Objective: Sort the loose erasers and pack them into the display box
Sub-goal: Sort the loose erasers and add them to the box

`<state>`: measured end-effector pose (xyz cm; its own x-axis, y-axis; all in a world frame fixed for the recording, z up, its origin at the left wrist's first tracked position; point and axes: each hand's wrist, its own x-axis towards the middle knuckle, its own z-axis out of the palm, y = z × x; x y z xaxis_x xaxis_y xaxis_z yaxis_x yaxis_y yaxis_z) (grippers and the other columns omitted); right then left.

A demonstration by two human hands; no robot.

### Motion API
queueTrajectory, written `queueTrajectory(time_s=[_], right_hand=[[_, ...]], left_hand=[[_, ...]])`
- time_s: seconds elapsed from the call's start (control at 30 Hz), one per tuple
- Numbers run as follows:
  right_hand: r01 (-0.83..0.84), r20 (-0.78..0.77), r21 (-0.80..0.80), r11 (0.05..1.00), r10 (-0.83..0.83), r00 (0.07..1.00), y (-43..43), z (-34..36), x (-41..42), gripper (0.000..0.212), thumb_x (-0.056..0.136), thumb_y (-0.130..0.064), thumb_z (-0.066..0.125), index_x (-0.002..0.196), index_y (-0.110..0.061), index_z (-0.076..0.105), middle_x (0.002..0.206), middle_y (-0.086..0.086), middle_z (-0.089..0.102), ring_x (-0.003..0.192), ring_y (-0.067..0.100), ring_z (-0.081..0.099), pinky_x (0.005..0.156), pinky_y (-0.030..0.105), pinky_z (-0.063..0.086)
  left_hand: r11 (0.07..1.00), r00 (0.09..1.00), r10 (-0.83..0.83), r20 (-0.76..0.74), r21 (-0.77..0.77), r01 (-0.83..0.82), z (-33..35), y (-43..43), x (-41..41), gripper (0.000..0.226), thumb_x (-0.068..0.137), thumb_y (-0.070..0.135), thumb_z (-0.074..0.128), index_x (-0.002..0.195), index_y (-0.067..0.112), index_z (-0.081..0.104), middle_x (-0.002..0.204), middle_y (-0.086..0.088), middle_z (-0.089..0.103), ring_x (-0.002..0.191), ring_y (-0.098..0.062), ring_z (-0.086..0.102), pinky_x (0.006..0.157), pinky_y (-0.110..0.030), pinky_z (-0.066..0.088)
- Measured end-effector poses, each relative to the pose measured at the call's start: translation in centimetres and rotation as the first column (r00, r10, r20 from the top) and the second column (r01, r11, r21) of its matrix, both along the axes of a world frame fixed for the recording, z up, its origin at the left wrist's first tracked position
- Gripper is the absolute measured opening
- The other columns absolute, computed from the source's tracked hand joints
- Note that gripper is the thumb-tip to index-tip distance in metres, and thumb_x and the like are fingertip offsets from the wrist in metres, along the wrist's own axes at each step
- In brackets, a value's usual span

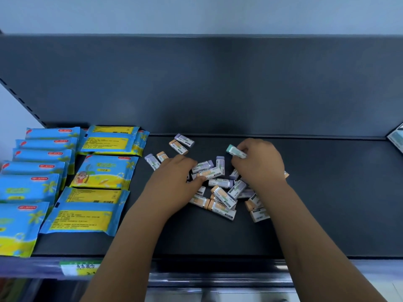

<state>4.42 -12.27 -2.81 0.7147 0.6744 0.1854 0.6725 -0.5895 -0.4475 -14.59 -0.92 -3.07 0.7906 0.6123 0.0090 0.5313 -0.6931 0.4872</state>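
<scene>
On the dark shelf (327, 192), mid-front, we've got the eraser pile (222, 192): sleeved erasers w/ orange or purple ends, jumbled & overlapping. A few strays lie nearer the back wall, e.g. a purple eraser (184, 140). Our right hand (259, 164) pinches a teal eraser (235, 151) at the pile's far edge. Our left hand (174, 182) lies on the pile's left side, fingers & thumb curled on an orange eraser (206, 173). So each hand is clamped on one piece, w/ the pile between them.

Step in hand, as we read it: sorting by colour, early on, most pieces unsorted. To do it well we'd take one eraser per pinch. We'd grip the paper sleeve by its long sides so it doesn't slide off the rubber. Like colours go side by side, sleeves facing the same way, clear of the heap. Teal looks rare here, so it gets its own spot. We'd mind not to drag neighbours along w/ the palm.

Pose: both forearms reach fwd from the lower edge, palms down, wrists low over the shelf. The right hand's fingers are tucked under, knuckles up.

Display box: not surely in view. A pale box-like corner (395, 138) at the far right edge may be it, can't tell. Wet-wipe packs (87, 212) fill the shelf's left part, just beside the left hand.
</scene>
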Motion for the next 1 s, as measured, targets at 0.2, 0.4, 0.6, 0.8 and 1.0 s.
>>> queueTrajectory(time_s=[0.2, 0.4, 0.6, 0.8, 1.0], right_hand=[[-0.050, -0.022, 0.154, 0.987, 0.054, 0.998, -3.2, 1.3, 0.1, 0.005, 0.083, -0.025, 0.066, 0.085, -0.027, 0.070, 0.076, -0.011, 0.065, 0.072, 0.008, 0.061, 0.064, 0.036, 0.054], [-0.013, -0.147, 0.248, 0.969, 0.051, 0.988, -5.8, 2.4, 0.5, 0.009, 0.088, -0.022, 0.070, 0.093, -0.028, 0.075, 0.085, -0.015, 0.068, 0.081, 0.003, 0.062, 0.074, 0.037, 0.056], [0.041, -0.264, 0.316, 0.948, 0.047, 0.963, -7.4, 2.1, 0.2, 0.012, 0.088, -0.021, 0.073, 0.095, -0.030, 0.076, 0.083, -0.018, 0.069, 0.081, 0.002, 0.064, 0.073, 0.032, 0.058], [0.014, -0.287, 0.328, 0.944, 0.086, 0.954, -8.0, 1.6, -0.3, 0.014, 0.088, -0.022, 0.073, 0.095, -0.033, 0.076, 0.085, -0.019, 0.069, 0.082, 0.003, 0.065, 0.072, 0.033, 0.058], [-0.120, -0.307, 0.326, 0.938, 0.225, 0.925, -7.8, 1.2, -1.6, 0.017, 0.086, -0.020, 0.078, 0.094, -0.034, 0.075, 0.091, -0.022, 0.070, 0.086, 0.001, 0.064, 0.068, 0.012, 0.046]], left_hand=[[0.993, 0.991, -0.020, -0.136, 0.112, 0.035, 0.9, -0.7, 0.1, 0.040, 0.095, 0.048, 0.055, 0.127, 0.024, 0.057, 0.126, 0.006, 0.055, 0.121, -0.019, 0.048, 0.095, -0.038, 0.047], [0.985, 0.992, 0.000, -0.125, 0.169, 0.021, 1.3, -1.8, 1.0, 0.034, 0.091, 0.049, 0.058, 0.115, 0.026, 0.058, 0.113, 0.007, 0.056, 0.108, -0.020, 0.051, 0.087, -0.041, 0.050], [0.976, 0.981, -0.188, 0.051, 0.125, 0.181, 0.7, -2.2, 0.9, 0.040, 0.092, 0.028, 0.064, 0.132, 0.031, 0.060, 0.132, 0.015, 0.055, 0.123, -0.016, 0.047, 0.100, -0.034, 0.043], [0.960, 0.954, -0.279, 0.108, 0.032, 0.278, 0.0, -0.4, -0.2, 0.048, 0.088, 0.020, 0.072, 0.129, 0.043, 0.063, 0.137, 0.024, 0.051, 0.132, -0.002, 0.038, 0.108, -0.028, 0.037], [0.990, 0.969, -0.135, 0.207, 0.068, 0.123, -0.2, 0.2, -1.4, 0.035, 0.090, 0.021, 0.071, 0.123, 0.032, 0.069, 0.127, 0.021, 0.056, 0.119, 0.000, 0.051, 0.096, -0.015, 0.041]])
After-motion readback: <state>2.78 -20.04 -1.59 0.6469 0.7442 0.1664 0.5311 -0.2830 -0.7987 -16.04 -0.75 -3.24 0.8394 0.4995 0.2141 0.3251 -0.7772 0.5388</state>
